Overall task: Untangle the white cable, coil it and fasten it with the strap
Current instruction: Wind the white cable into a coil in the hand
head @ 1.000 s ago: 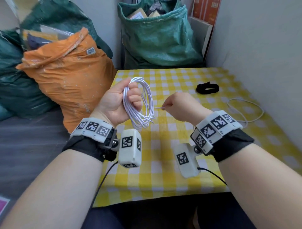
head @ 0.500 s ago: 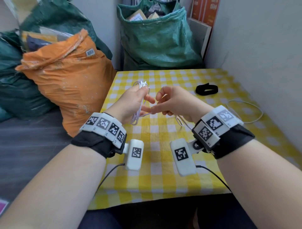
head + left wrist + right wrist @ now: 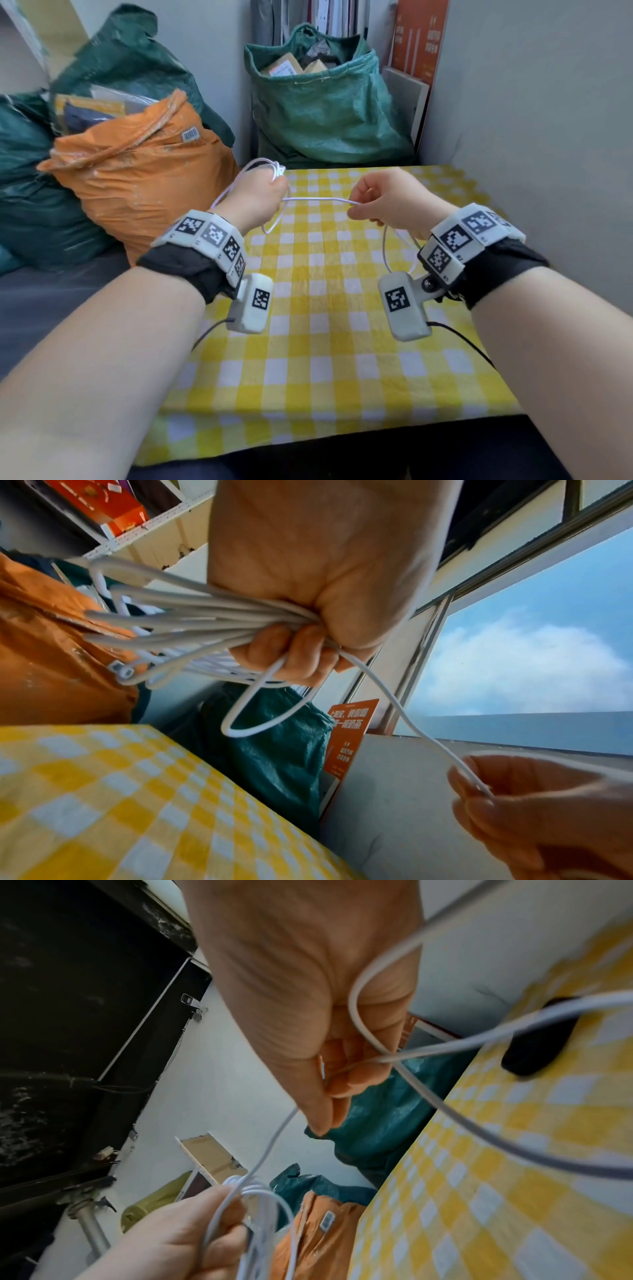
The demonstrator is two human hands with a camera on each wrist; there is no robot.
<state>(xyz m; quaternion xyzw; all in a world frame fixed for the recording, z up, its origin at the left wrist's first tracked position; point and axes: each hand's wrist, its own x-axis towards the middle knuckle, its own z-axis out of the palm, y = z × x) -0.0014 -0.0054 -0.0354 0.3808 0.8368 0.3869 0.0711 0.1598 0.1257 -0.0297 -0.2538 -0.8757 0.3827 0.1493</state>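
Note:
My left hand (image 3: 274,192) holds the white cable (image 3: 318,199) as a bundle of several loops (image 3: 192,623), fingers curled tight round it, above the table's far left part. One strand runs taut and level from that fist to my right hand (image 3: 354,207), which pinches it between thumb and fingertips. Below the right hand the free cable (image 3: 388,253) hangs in a slack loop towards the wrist. The black strap (image 3: 537,1045) lies on the cloth beyond the right hand; in the head view it is hidden.
The table has a yellow-and-white checked cloth (image 3: 325,342). An orange sack (image 3: 137,192) stands against its left edge and a green sack (image 3: 325,113) behind its far edge. A grey wall (image 3: 548,137) closes the right side.
The hands, close together half a second ago, have moved apart, drawing a straight length of cable between them. The left hand's bundle has shifted left and up.

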